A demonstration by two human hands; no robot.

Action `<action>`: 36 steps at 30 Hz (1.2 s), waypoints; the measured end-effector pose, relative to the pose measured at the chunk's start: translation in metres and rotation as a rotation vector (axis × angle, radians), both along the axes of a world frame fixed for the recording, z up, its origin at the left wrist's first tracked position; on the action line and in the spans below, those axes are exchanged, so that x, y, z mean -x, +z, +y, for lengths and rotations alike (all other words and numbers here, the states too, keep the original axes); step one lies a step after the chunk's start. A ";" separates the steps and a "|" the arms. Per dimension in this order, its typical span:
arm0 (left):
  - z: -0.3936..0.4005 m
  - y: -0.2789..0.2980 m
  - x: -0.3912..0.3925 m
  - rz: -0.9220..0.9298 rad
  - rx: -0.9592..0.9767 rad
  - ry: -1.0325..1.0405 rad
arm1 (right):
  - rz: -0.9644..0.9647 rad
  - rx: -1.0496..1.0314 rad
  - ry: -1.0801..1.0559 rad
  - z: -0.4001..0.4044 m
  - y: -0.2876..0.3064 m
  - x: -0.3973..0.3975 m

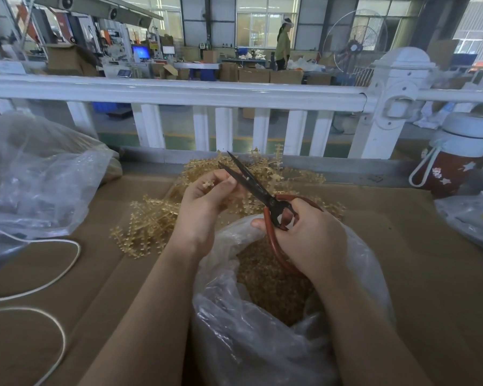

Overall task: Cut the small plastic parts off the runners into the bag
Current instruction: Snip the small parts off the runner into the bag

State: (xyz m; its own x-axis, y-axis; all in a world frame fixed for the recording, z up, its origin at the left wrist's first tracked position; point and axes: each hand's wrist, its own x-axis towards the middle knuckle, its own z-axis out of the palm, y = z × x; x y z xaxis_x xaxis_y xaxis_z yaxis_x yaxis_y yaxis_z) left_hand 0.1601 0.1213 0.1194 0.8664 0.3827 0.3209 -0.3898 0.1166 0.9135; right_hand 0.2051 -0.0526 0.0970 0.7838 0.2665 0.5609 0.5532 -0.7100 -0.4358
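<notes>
A factory floor: moulding machines (76,29), stacked cardboard boxes (260,75), an industrial fan (354,48) behind a white railing (173,91).

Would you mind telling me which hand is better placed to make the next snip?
Right. The right hand grips the scissors, blades open beside the small runner piece pinched by the left hand.

Hidden and cut-off bits

The left hand (207,201) hides most of the runner piece (207,184) it pinches; the right hand (304,232) covers the scissors (251,185) handle loops; at nine o'clock the clear bag (39,174) and white cord (53,274) leave frame.
</notes>
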 end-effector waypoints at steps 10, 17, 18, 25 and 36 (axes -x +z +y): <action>0.000 0.000 0.001 -0.052 0.021 -0.071 | -0.014 -0.011 0.015 -0.001 0.003 0.004; 0.002 -0.001 0.001 -0.016 -0.059 -0.033 | -0.017 0.022 -0.016 -0.002 0.006 0.003; 0.002 -0.001 0.001 -0.014 -0.070 -0.027 | -0.018 0.026 -0.018 -0.002 0.005 0.003; 0.003 -0.001 0.002 -0.033 -0.078 -0.022 | -0.039 0.011 -0.025 -0.002 0.004 0.004; 0.005 -0.001 0.002 -0.076 -0.094 -0.094 | -0.057 -0.024 0.014 -0.003 0.002 0.004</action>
State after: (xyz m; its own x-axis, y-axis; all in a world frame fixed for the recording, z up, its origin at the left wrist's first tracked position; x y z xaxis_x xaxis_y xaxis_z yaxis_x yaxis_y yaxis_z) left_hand 0.1580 0.1263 0.1182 0.8689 0.2661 0.4175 -0.4496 0.0712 0.8904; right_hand 0.2008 -0.0554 0.0993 0.7468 0.2629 0.6109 0.5873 -0.6916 -0.4204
